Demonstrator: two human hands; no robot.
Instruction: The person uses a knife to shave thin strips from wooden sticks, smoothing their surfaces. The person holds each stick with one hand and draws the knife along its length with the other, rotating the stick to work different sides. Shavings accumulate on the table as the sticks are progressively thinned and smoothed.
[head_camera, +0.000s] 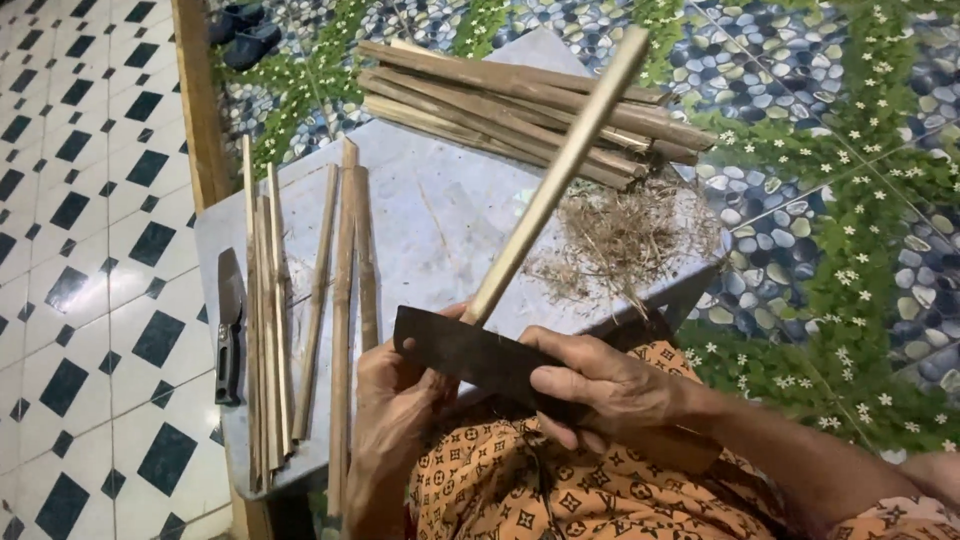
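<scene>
A low grey table (440, 215) stood over a floor covering printed with blue pebbles and green leafy vines (830, 230), with black-and-white tiles (90, 250) off to one side. The person sat at the near edge of the table, a patterned orange cloth (530, 490) across the lap.

The left hand (395, 410) was closed around the lower end of a long pale bamboo stick (555, 175), which slanted up and away over the tabletop. The right hand (610, 385) was wrapped around a broad dark blade (470, 355), its fingers curled over the top; the blade lay crosswise against the stick just above the left hand's grip.

On the table's left part lay a row of split bamboo strips (300, 310), roughly parallel, and beside them, near the edge, a small knife with a dark handle (229, 325). At the far end rested a bundle of thicker brown bamboo lengths (520, 110). A loose heap of dry shavings (625, 240) sat near the table's right corner.
</scene>
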